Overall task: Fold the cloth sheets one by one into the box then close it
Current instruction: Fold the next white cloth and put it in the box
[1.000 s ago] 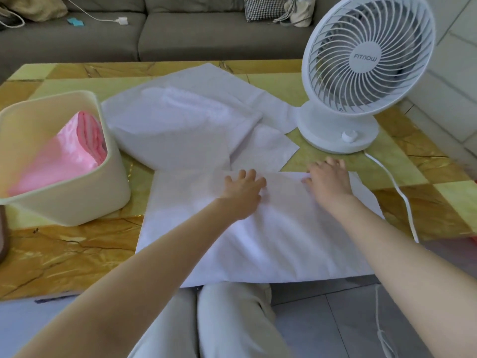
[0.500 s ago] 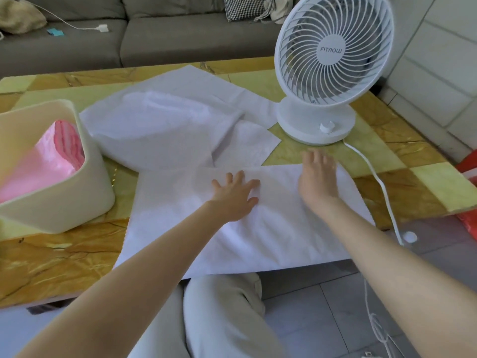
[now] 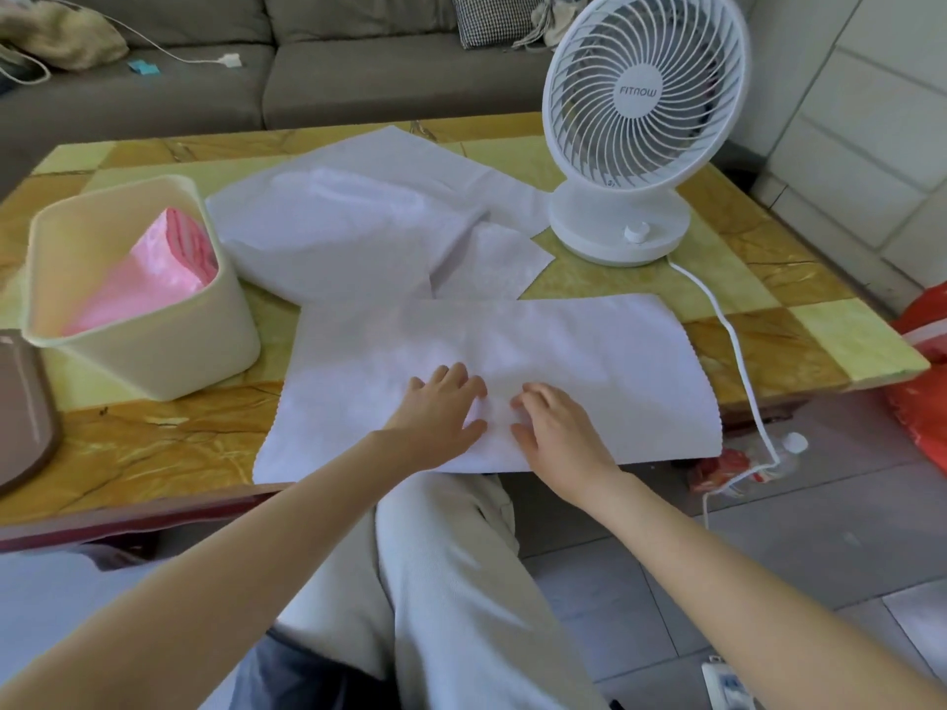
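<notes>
A white cloth sheet (image 3: 589, 361) lies spread flat at the table's near edge. My left hand (image 3: 440, 412) and my right hand (image 3: 558, 427) rest palm down on its near middle, close together, fingers spread, holding nothing. Behind it lie more white sheets (image 3: 348, 228), loosely overlapped. A cream box (image 3: 153, 351) stands open at the left with a folded pink cloth (image 3: 148, 279) leaning inside. A brown lid-like piece (image 3: 20, 402) lies at the far left edge, partly cut off.
A white desk fan (image 3: 640, 110) stands at the back right of the yellow tiled table (image 3: 768, 299); its cord (image 3: 733, 340) runs off the right edge to the floor. A grey sofa (image 3: 307, 69) is behind. A red bag (image 3: 922, 381) sits on the floor at right.
Both hands have slid toward me over the sheet and come closer together; the right hand moved left from the far right part. The view has shifted left.
</notes>
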